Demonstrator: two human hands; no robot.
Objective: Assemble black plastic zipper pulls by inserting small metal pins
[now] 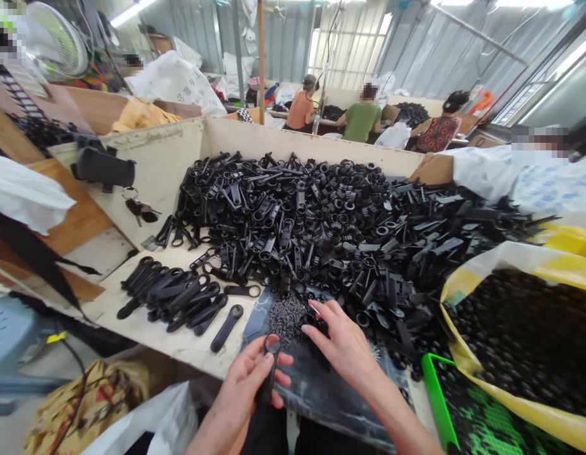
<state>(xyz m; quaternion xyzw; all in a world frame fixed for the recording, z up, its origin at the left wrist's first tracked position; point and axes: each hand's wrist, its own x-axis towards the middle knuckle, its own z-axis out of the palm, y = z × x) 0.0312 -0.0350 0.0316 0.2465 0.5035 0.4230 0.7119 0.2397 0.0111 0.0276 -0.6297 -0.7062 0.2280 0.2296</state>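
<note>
My left hand [259,373] is closed around a black plastic handle-shaped piece with a ring at its upper end [270,366], held upright near the front edge of the bench. To its right, my right hand [340,338] reaches over the front of a heap of black plastic parts [283,221]. Its thumb and forefinger are apart, with dark parts between and below them; I cannot make out any piece firmly held. Between the hands lies a scatter of tiny grey-black bits [288,316] on a dark sheet [316,388].
Several similar handle pieces [179,294] lie in a row at left. On the right are a yellow-edged sack of small black parts [525,328] and a green tray [435,395]. Keys [141,208] hang on the left panel [165,164]. Other people [362,120] sit farther back.
</note>
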